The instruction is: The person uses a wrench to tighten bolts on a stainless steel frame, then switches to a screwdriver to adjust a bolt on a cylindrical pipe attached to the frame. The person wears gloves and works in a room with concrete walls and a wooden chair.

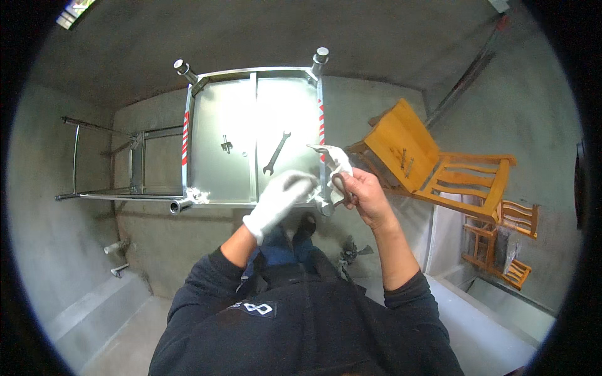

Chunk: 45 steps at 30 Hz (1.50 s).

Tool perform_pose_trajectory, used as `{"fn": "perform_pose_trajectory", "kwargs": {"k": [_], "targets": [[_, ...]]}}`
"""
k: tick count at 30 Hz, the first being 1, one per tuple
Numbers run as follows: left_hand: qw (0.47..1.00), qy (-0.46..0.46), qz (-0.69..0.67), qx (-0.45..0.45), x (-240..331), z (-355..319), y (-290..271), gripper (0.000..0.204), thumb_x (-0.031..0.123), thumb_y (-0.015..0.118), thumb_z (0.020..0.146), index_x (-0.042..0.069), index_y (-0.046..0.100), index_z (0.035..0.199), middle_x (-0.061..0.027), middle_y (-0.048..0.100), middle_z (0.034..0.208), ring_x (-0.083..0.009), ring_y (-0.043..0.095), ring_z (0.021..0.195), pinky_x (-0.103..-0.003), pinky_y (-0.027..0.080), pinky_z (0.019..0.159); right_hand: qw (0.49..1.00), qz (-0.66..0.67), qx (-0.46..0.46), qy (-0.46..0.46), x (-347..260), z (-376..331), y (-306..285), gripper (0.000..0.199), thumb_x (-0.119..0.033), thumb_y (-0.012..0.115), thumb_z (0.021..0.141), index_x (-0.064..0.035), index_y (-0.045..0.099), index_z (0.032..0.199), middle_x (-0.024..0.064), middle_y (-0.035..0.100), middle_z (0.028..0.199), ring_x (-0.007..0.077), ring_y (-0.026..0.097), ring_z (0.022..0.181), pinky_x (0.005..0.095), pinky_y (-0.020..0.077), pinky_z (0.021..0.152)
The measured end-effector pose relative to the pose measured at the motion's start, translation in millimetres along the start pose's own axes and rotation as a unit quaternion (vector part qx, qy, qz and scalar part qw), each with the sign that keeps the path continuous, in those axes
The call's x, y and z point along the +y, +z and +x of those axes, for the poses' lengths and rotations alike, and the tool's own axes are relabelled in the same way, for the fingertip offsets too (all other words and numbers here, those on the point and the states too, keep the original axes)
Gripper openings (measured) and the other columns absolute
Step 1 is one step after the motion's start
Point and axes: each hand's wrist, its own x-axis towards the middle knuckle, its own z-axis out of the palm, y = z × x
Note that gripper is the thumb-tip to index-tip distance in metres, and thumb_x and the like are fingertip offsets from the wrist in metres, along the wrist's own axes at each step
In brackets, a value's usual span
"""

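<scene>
My right hand (369,195) is bare and grips a limp white work glove (337,161) by its dark cuff. The loose glove hangs over the right edge of a metal frame with a pale panel (219,178). A white glove covers my left hand (281,199), which is over the panel's near edge, beside the right hand. Its fingers are bent, but blur and glare hide whether they hold anything. Beyond the hands, an open-ended wrench (277,153) lies on the panel. To its left is a small metal bolt with a bracket (226,145).
Round tube ends (320,55) stick up at the frame's corners, and red-and-white tape (185,138) marks its sides. Another metal frame (135,163) adjoins on the left. A wooden chair (407,147) stands at right with bolts on its seat; more chairs (501,241) are behind it.
</scene>
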Motion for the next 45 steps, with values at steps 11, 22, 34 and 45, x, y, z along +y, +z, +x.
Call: {"fn": "perform_pose_trajectory", "kwargs": {"k": [11, 22, 34, 45], "targets": [[0.997, 0.074, 0.026, 0.019, 2.0, -67.7, 69.9, 0.057, 0.013, 0.066, 0.085, 0.001, 0.040, 0.134, -0.0108, 0.054, 0.119, -0.0172, 0.054, 0.107, -0.030, 0.045, 0.090, 0.987, -0.115, -0.040, -0.108, 14.1, -55.9, 16.3, 0.026, -0.025, 0.065, 0.089, 0.0012, 0.064, 0.089, -0.0018, 0.060, 0.079, 0.0055, 0.051, 0.073, 0.0231, 0.0429, 0.064], [0.934, 0.080, -0.343, -0.064, 1.8, -92.9, 74.9, 0.038, 0.029, 0.052, 0.093, 0.003, 0.049, 0.121, -0.0132, 0.053, 0.123, -0.0241, 0.056, 0.109, -0.039, 0.047, 0.090, 0.995, 0.051, -0.021, -0.078, 54.0, -107.4, -15.0, 0.023, -0.011, 0.061, 0.087, 0.0010, 0.057, 0.106, 0.0030, 0.059, 0.081, 0.0075, 0.052, 0.067, 0.0233, 0.0463, 0.060], [0.710, -0.033, -0.697, -0.096, 12.1, -101.1, 77.6, 0.056, 0.044, 0.041, 0.096, 0.005, 0.038, 0.136, -0.0137, 0.050, 0.128, -0.0259, 0.050, 0.117, -0.046, 0.040, 0.099, 0.851, -0.278, -0.003, -0.445, 38.7, -148.6, 5.5, 0.014, -0.009, 0.062, 0.086, -0.0028, 0.066, 0.099, 0.0071, 0.064, 0.092, 0.0190, 0.058, 0.085, 0.0299, 0.0466, 0.073], [0.903, 0.067, -0.414, -0.093, 40.6, -112.3, 106.9, 0.053, 0.040, 0.045, 0.096, 0.002, 0.042, 0.131, -0.0137, 0.055, 0.121, -0.0260, 0.055, 0.107, -0.044, 0.043, 0.096, 0.862, -0.260, 0.058, -0.431, 35.3, -164.7, 13.1, 0.013, -0.012, 0.069, 0.078, -0.0030, 0.066, 0.087, 0.0071, 0.058, 0.079, 0.0235, 0.055, 0.074, 0.0321, 0.0452, 0.066]]}}
